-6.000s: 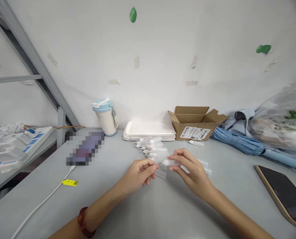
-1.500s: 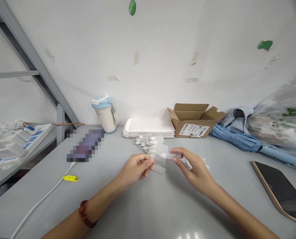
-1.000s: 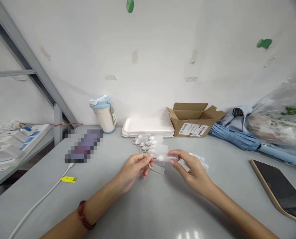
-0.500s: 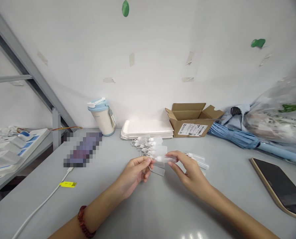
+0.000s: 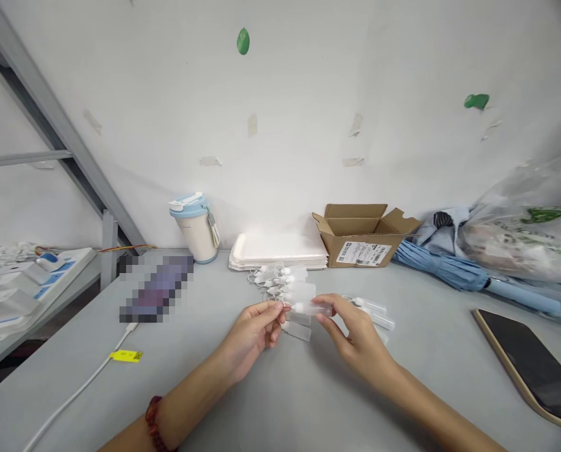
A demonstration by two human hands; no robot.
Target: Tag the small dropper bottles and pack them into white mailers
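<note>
A small translucent plastic bottle [image 5: 316, 309] with a narrow pointed tip is held level between my two hands above the table. My left hand [image 5: 256, 329] pinches at its tip end with thumb and forefinger; what exactly lies between those fingertips is too small to make out. Around the bottle's base end, the thumb and fingers of my right hand [image 5: 353, 326] are closed. Just beyond and below my hands lies a pile of similar bottles [image 5: 289, 285], some with thin loops at their tips. Several more bottles [image 5: 377, 317] lie beyond my right hand.
Behind the pile are stacked white padded envelopes [image 5: 280, 251] and an open cardboard box [image 5: 362, 248]. A lidded cup [image 5: 196, 235] and a blurred-out device [image 5: 157, 289] on a white cable stand left. Rightward lie a blue folded umbrella [image 5: 443, 263], plastic bags [image 5: 534, 238] and a phone [image 5: 529, 364].
The view has tipped up slightly, so everything sits lower in the picture. Both hands keep their grip on the bottle, with little visible movement.
</note>
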